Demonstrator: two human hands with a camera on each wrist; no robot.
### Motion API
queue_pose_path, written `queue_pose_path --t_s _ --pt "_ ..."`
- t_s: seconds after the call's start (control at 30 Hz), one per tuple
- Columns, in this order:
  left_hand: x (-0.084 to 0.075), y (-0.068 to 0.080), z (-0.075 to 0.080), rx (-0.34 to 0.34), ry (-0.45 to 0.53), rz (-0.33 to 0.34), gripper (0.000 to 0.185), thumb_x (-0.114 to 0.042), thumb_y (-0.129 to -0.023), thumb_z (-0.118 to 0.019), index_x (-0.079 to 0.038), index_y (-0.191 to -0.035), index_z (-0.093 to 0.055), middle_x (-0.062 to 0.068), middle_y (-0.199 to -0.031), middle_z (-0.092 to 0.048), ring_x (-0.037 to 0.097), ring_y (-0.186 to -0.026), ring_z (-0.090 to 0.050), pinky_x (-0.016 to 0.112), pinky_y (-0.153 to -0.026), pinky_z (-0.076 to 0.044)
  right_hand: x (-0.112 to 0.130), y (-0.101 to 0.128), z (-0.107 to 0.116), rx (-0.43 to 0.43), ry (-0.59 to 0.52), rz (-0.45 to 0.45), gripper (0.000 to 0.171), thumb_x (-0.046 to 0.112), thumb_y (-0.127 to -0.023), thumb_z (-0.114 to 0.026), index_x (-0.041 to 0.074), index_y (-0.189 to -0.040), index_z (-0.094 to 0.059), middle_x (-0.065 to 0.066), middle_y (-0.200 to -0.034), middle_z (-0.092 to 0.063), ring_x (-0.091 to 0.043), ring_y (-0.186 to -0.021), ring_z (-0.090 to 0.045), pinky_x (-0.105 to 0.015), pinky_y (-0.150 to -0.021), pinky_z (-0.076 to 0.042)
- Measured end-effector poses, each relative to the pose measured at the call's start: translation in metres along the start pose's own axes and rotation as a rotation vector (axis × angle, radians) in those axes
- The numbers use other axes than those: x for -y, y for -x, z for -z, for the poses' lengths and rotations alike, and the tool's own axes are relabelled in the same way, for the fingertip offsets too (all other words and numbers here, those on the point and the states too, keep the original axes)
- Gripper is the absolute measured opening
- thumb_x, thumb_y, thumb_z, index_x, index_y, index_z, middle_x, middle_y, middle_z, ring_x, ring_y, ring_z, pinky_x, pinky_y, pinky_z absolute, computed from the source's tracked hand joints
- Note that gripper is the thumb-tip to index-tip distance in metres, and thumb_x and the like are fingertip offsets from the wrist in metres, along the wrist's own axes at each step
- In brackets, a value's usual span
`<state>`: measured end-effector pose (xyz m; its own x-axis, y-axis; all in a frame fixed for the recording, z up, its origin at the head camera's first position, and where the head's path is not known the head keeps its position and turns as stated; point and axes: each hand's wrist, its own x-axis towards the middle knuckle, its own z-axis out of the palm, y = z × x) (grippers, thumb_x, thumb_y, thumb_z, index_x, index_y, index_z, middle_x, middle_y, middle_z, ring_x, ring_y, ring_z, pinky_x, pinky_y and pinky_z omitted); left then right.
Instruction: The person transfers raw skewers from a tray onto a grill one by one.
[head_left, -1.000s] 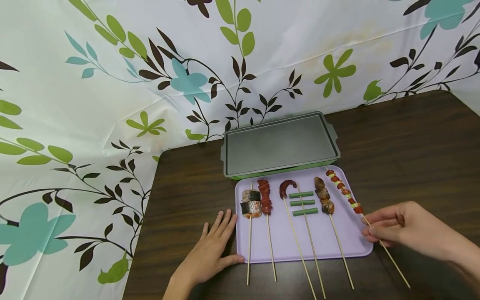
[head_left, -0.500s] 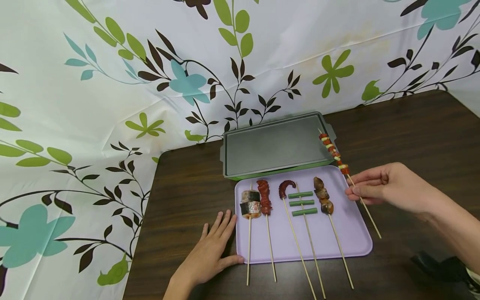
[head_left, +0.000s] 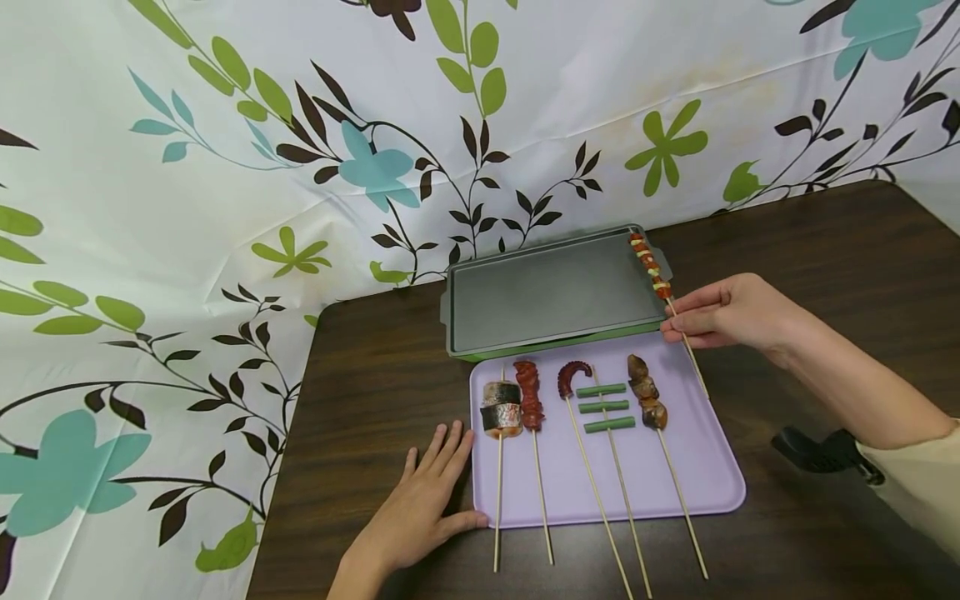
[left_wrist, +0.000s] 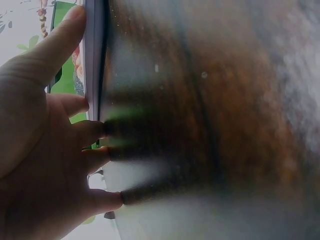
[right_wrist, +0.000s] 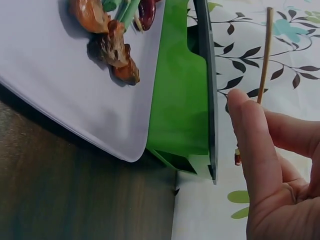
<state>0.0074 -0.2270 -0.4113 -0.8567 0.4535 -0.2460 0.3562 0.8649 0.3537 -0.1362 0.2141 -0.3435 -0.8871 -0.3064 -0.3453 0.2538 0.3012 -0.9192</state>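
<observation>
My right hand (head_left: 731,312) pinches the stick of a skewer (head_left: 651,265) threaded with red and pale pieces. Its food end overlaps the right end of the dark grill plate (head_left: 555,287) in the head view. In the right wrist view the bare stick (right_wrist: 266,55) rises past the fingertips, and the food is mostly hidden behind the hand. My left hand (head_left: 420,500) rests on the table with fingers spread, its thumb at the near left corner of the lilac tray (head_left: 708,487). From the left wrist, the thumb (left_wrist: 55,45) shows against the tray's edge.
On the tray lie a rolled-fish skewer (head_left: 502,408), a red meat skewer (head_left: 529,393), a tentacle skewer (head_left: 574,375), a green-stalk skewer (head_left: 604,406) and a brown-chunk skewer (head_left: 648,392). Their sticks overhang the near edge. The plate's green base (right_wrist: 180,90) stands right behind the tray.
My right hand has lifted the red-and-pale skewer off the tray's right side and carried it forward and left to the grill plate. My left hand has stayed in place.
</observation>
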Motion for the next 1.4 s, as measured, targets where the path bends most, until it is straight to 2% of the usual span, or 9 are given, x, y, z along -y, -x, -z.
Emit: queue_pose_path --t_s 0.2,0.63,0.87,1.13,1.4 --pt "-0.001 0.001 -0.001 -0.012 0.022 -0.016 0.098 -0.068 -0.086 -0.055 -0.019 -0.159 -0.011 0.009 -0.164 -0.005 0.031 -0.149 -0.001 0.072 -0.107 -0.012 0.001 -0.01 -0.001 -0.005 0.002 -0.007 0.048 0.01 -0.094 -0.066 -0.018 -0.13 -0.05 -0.011 -0.1 -0.074 -0.02 -0.091 -0.072 -0.031 -0.076 -0.057" --pt "-0.002 0.001 0.001 -0.01 0.038 -0.019 0.098 -0.066 -0.086 -0.057 -0.018 -0.159 -0.011 0.01 -0.164 -0.005 0.032 -0.149 -0.001 0.072 -0.107 -0.011 -0.002 -0.016 -0.003 -0.019 -0.028 -0.001 0.046 0.007 -0.097 -0.061 -0.021 -0.13 -0.047 -0.012 -0.096 -0.074 -0.015 -0.084 -0.073 -0.029 -0.072 -0.057" --pt "-0.001 0.001 0.0 -0.005 0.049 -0.014 0.098 -0.065 -0.086 -0.057 -0.019 -0.159 -0.011 0.009 -0.164 -0.004 0.031 -0.149 0.0 0.072 -0.107 -0.01 -0.003 -0.019 -0.004 -0.035 -0.004 -0.007 0.041 0.006 -0.098 -0.059 -0.02 -0.129 -0.05 -0.011 -0.093 -0.074 -0.014 -0.079 -0.072 -0.031 -0.07 -0.058" --pt "-0.001 0.001 0.001 -0.006 0.043 -0.017 0.098 -0.066 -0.086 -0.056 -0.021 -0.159 -0.01 0.009 -0.164 -0.004 0.031 -0.149 0.0 0.072 -0.107 -0.01 -0.002 -0.016 -0.005 -0.024 0.003 -0.018 0.043 0.009 -0.098 -0.06 -0.019 -0.129 -0.05 -0.011 -0.094 -0.074 -0.018 -0.081 -0.073 -0.034 -0.072 -0.058" --pt "0.0 0.001 0.0 -0.018 0.042 -0.025 0.098 -0.066 -0.086 -0.057 -0.02 -0.159 -0.01 0.009 -0.164 -0.005 0.031 -0.149 -0.001 0.072 -0.107 -0.011 -0.002 -0.01 -0.004 -0.033 0.056 -0.005 0.047 0.013 -0.095 -0.065 -0.016 -0.13 -0.051 -0.016 -0.096 -0.073 -0.023 -0.084 -0.073 -0.038 -0.074 -0.058"
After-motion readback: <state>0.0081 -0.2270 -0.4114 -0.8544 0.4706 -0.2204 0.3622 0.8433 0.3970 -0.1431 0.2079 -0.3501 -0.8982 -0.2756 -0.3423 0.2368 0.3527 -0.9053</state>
